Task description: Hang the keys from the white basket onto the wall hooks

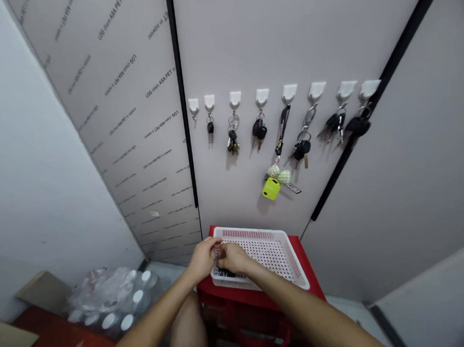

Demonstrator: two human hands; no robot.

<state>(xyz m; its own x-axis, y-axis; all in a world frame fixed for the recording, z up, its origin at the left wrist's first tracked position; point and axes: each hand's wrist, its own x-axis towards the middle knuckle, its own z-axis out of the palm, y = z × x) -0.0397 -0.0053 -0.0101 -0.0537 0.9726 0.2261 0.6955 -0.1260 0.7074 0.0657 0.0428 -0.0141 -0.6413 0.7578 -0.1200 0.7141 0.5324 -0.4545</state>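
Wall: a pale cabinet-like panel (pixel 224 48) stands between two black strips (pixel 181 108), with a sheet of repeated printed lettering (pixel 123 133) to its left.
Stool: a red stool (pixel 310 265) stands against the panel, under the hooks.
Basket: a white plastic basket (pixel 274 257) with a perforated floor and slotted walls sits on the stool; red shows through its holes.
In the basket: dark items (pixel 226 272), too small and covered to name, lie in its near left corner, just below the right hand; the bare floor shows to the right.
Left hand: the left hand (pixel 201 260) is at the basket's left edge, fingers bent towards the right hand; whether they grip anything I cannot tell.
Right hand: the right hand (pixel 234 258) reaches over the left end of the basket, its fingers curled close together beside the left fingertips; what is between them is hidden.
Hooks: a row of eight white hooks (pixel 235 98), most bearing keys (pixel 260 130); one carries a black strap (pixel 283 123) ending in a yellow-green tag (pixel 271 188).
Bottle pack: clear bottles with white caps (pixel 138 296), partly under crumpled plastic wrap (pixel 99 287), at lower left.
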